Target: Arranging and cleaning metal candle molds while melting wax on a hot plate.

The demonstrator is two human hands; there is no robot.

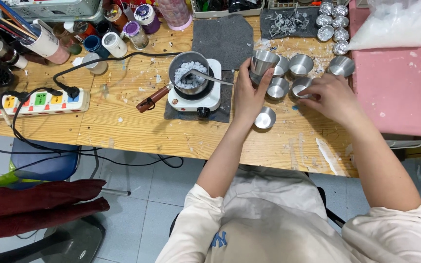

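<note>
A: Item one, left hand (249, 95): closed around a small steel cup (263, 63), lifted off the wooden table (123, 126), centre of the frame, just right of the hotplate.

B: And the right?

A: Item two, right hand (330, 97): fingers curled down onto another steel cup (300, 86), right of centre. Whether it grips that cup or only steadies it, I cannot tell; the fingers cover the rim.

B: Surrounding stock?

A: Loose steel cups: one standing alone below the left hand (265, 118), one between the hands (277, 88), three along the row above (301, 65). Small white hotplate (198, 95) on a grey mat, centre; on it a pot (189, 73) with a wooden handle, filled with white flakes, a spoon (205, 76) resting in it. Power strip (40, 103) at left. Clear bag of white flakes (395, 24) on a pink surface, upper right. Foil-wrapped lumps (331, 22) at top, jars and brushes at upper left.

B: Handling note for the held cup?

A: In my judgement: keep it gripped low on the wall as now, mouth upward, and hold it clear of the spoon handle, which points toward it. The right hand should pin its cup flat so the neighbours, which stand close, are not knocked. Flake crumbs litter the wood there; a cup wants a level patch.
</note>
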